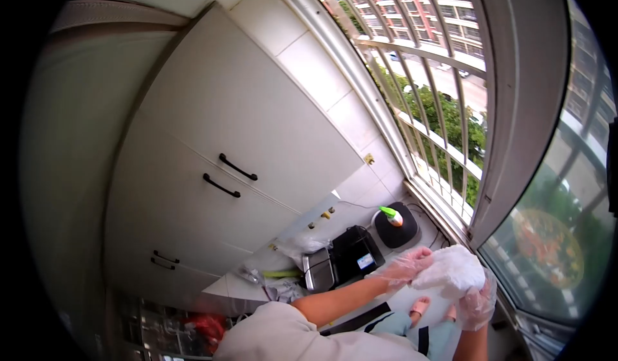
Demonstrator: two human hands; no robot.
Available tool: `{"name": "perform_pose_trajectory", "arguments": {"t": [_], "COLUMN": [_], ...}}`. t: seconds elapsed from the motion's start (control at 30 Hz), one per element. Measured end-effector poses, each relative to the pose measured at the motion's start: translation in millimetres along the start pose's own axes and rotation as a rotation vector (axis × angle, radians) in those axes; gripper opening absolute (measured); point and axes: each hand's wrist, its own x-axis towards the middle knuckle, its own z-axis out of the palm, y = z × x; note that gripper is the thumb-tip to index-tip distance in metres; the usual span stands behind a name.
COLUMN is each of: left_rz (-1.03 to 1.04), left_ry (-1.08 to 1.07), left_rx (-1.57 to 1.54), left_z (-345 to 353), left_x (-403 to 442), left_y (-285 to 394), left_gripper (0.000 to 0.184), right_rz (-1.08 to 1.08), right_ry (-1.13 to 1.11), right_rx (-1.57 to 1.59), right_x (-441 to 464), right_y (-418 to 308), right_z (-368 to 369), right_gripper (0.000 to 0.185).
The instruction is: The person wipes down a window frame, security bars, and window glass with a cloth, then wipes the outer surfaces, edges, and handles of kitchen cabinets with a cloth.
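A bunched white cloth (454, 269) hangs in front of my body, held up between both hands. My left hand (412, 263), in a clear plastic glove, has its fingers closed on the cloth's left edge. On the lower right side, my right hand (477, 302), gloved the same way, grips the cloth too. Part of its fingers is hidden by the folds. Beyond my left hand, a white bottle with a green top (391, 215) stands on a dark rounded object (400, 233).
White cabinets with black handles (238, 166) fill the left. A barred window (428, 71) stands at the right, its glass pane (547, 232) swung inward. A black appliance (351, 251), a metal tray (318, 272) and plastic bags (283, 289) lie by the tiled wall.
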Motion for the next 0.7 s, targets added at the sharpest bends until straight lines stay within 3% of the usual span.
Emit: {"name": "perform_pose_trajectory", "arguments": {"t": [0.07, 0.17, 0.23, 0.33, 0.4, 0.43, 0.5, 0.67, 0.7], "left_rz": [0.061, 0.142, 0.303, 0.594, 0.798, 0.927, 0.888, 1.104, 1.121], "left_ry": [0.106, 0.331, 0.433, 0.713, 1.036, 1.072, 1.206, 1.596, 1.618], "left_rx": [-0.056, -0.089, -0.04, 0.107, 0.457, 0.608, 0.693, 1.503, 1.553], "left_z": [-22.5, -47.2, -67.9, -98.9, -115.1, -116.3, -112.5, -163.7, -178.9], "left_x": [-7.4, -26.8, -34.2, -43.3, -54.3, -72.5, -103.5, -160.6, -168.7], "left_y": [6.1, 24.6, 26.2, 29.2, 44.7, 65.2, 100.5, 170.4, 176.4], "left_gripper": [0.021, 0.017, 0.019, 0.025, 0.029, 0.032, 0.032, 0.038, 0.038], "right_rz": [0.013, 0.21, -0.228, -0.249, -0.57, -0.573, -0.702, -1.028, -1.109], "right_ry": [0.063, -0.265, -0.41, -0.494, -0.697, -0.639, -0.67, -0.658, -0.638], "right_rx": [0.018, -0.312, -0.785, -0.784, -1.02, -0.976, -0.974, -0.96, -0.925], "right_x": [13.8, 53.2, 87.6, 113.8, 143.5, 149.7, 172.9, 230.9, 242.7], "right_y": [-1.3, -10.9, -17.7, -24.0, -45.1, -37.5, -41.9, -34.9, -26.3], "right_z": [17.9, 10.8, 22.0, 49.5, 65.9, 68.3, 87.5, 153.6, 169.2], "right_gripper": [0.056, 0.053, 0.043, 0.025, 0.024, 0.025, 0.024, 0.024, 0.027]}}
